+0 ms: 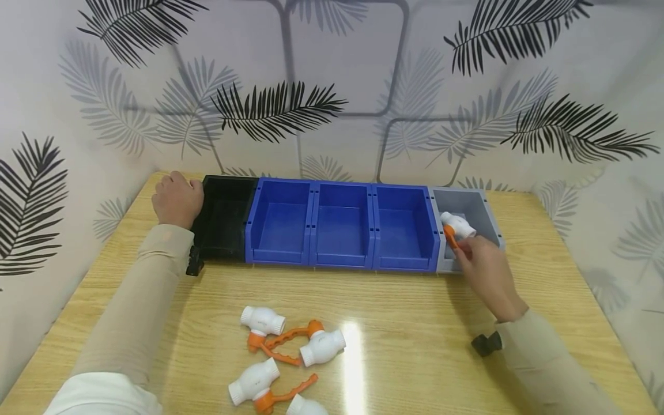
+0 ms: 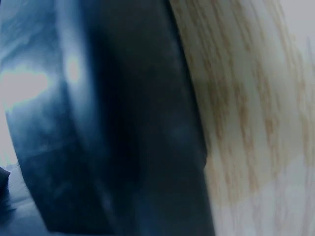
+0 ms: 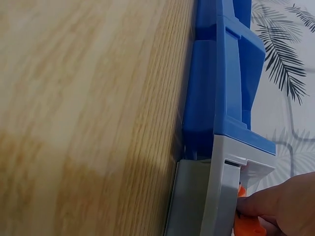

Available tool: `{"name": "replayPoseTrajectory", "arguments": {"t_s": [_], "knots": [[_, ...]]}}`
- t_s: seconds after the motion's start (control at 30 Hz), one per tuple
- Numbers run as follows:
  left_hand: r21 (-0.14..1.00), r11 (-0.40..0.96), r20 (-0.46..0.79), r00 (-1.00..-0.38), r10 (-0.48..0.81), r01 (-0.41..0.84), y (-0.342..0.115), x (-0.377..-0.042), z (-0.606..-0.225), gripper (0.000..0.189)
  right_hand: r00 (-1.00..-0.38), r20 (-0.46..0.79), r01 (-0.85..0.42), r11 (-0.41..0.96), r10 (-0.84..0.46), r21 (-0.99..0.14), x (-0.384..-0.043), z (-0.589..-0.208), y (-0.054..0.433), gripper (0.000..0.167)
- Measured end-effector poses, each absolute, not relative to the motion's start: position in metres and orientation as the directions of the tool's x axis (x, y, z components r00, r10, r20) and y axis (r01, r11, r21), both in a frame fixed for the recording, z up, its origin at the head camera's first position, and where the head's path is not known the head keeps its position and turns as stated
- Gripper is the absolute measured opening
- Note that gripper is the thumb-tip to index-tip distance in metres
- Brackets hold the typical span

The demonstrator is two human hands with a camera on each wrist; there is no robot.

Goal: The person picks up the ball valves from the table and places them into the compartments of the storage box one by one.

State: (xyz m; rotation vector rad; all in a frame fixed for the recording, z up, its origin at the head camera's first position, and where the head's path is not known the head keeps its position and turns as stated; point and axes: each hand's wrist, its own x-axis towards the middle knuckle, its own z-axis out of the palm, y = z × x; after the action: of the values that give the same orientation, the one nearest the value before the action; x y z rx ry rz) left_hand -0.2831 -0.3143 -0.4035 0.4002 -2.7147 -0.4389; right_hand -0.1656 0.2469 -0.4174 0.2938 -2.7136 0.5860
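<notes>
Across the back stands a pale wall (image 1: 342, 57) patterned with black and grey fronds. Before it spreads the wood-grain surface (image 1: 415, 323), with a bright streak of light near its front. Along its far part five bins stand side by side: a black bin (image 1: 225, 222) at the left end, three blue bins (image 1: 340, 260) in the middle, and a grey bin (image 1: 476, 206) at the right end. Both my forearms reach forward in beige sleeves (image 1: 140, 300).

My left hand (image 1: 178, 200) is just beside the black bin's left wall, knuckles up. Its fingers look folded, but their tips are hidden, so I cannot tell whether they hold anything. My right hand (image 1: 487, 274) reaches over the front of the grey bin, thumb and fingers clamped on the held valve (image 1: 459, 225). That valve is within the grey bin, its white body tilted; whether it touches the bottom I cannot tell.

Nearer me, left of the streak, four loose valves (image 1: 323, 348) lie on the surface, the nearest cut off by the lower edge of the head view. Smaller still, a black clip (image 1: 486, 344) sits at my right wrist. Slimmest is the orange handle (image 1: 450, 235) between my right fingertips.
</notes>
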Motion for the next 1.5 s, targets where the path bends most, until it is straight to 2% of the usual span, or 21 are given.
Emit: {"name": "replayPoseTrajectory", "arguments": {"t_s": [0.53, 1.03, 1.5], "knots": [[0.355, 0.914, 0.316, -0.896, -0.312, -0.194, -0.314, -0.288, -0.406, 0.037, -0.944, 0.304, -0.238, 0.908, -0.132, -0.344, -0.184, -0.424, 0.245, 0.013], [0.355, 0.913, 0.314, -0.895, -0.317, -0.199, -0.316, -0.289, -0.406, 0.038, -0.924, 0.355, -0.268, 0.904, -0.143, -0.334, -0.196, -0.432, 0.245, 0.009], [0.356, 0.912, 0.297, -0.9, -0.319, -0.205, -0.316, -0.288, -0.405, 0.038, -0.955, 0.267, -0.221, 0.916, -0.132, -0.336, -0.204, -0.431, 0.245, 0.008]]}}
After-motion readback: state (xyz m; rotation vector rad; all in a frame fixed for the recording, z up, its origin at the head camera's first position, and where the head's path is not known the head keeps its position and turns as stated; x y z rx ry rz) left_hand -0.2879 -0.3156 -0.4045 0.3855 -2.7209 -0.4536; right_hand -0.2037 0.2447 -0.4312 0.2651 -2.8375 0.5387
